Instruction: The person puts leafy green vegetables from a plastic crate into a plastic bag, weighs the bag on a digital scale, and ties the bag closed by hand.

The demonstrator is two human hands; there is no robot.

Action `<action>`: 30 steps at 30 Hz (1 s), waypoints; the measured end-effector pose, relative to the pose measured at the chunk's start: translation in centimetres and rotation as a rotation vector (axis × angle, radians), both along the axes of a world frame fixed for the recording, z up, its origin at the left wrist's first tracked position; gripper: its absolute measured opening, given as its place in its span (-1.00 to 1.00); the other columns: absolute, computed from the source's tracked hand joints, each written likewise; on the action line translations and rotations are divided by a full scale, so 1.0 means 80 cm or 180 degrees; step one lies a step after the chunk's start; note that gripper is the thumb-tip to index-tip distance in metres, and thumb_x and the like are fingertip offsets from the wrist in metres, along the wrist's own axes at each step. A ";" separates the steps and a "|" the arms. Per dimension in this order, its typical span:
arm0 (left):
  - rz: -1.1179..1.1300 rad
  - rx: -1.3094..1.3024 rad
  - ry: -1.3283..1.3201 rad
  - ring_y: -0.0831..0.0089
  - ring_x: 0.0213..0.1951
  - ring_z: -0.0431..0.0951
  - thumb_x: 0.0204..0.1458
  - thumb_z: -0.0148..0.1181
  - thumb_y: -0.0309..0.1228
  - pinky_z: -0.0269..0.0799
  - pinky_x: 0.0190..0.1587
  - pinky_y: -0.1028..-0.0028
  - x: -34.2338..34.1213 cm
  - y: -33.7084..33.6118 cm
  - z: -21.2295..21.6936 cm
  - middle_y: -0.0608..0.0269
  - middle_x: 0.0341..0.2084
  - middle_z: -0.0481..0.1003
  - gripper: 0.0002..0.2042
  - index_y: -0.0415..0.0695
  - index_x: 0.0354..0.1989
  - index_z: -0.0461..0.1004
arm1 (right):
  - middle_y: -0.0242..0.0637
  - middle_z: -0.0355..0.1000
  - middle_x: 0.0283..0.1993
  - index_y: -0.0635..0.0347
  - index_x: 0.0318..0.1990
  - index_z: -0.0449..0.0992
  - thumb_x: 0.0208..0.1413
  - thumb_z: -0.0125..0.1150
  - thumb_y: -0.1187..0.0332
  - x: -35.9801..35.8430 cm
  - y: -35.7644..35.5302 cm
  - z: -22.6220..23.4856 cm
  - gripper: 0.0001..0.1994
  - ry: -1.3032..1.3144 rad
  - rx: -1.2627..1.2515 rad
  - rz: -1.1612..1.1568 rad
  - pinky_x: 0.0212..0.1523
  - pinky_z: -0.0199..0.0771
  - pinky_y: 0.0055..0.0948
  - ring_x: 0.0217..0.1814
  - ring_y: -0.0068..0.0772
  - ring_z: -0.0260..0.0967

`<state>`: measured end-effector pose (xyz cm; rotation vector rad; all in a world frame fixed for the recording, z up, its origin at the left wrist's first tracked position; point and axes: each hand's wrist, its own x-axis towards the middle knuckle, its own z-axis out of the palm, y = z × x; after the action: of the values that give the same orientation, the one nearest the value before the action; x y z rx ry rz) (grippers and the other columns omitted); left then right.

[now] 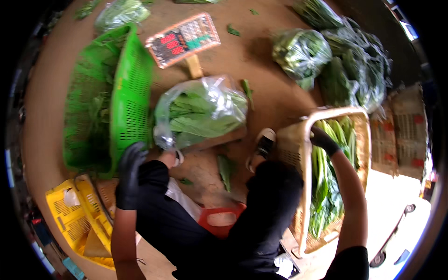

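Observation:
My left hand (130, 172), in a black glove, is held over my left knee beside the green crate (133, 93). Its fingers are stretched out and slightly smeared, with nothing in them. My right hand (325, 140), gloved in black too, reaches into the beige plastic crate (305, 186) at the right and closes on its left rim. Long leafy green vegetables (329, 196) lie in that crate under my forearm. Between my feet and the scale display stands a clear plastic bag (205, 112) full of leafy greens, on the scale's low platform (224, 140).
The scale display (183, 39) stands on a post behind the bag. Filled bags of greens (301, 53) lie at the far right. Yellow crates (77, 219) sit at the lower left, a red stool (221, 218) between my legs. Loose leaves (225, 170) are strewn on the floor.

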<state>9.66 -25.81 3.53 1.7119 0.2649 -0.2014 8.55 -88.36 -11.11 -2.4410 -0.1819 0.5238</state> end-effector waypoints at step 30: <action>-0.0520 0.0145 -0.0293 0.49 0.04 0.32 0.19 -0.12 -0.29 0.17 0.12 0.47 -0.002 -0.043 -0.010 0.27 0.01 0.34 -0.66 -0.18 0.08 0.29 | -0.17 0.17 -0.11 0.17 -0.24 0.27 -0.44 0.40 0.47 -0.254 0.006 0.341 -0.49 -0.1260 -0.0461 -0.1005 -0.03 0.23 -0.32 -0.04 -0.20 0.16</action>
<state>9.52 -29.27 2.76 1.7838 0.0620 -0.2375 -11.76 -87.91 16.17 -2.6247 0.0832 -0.0906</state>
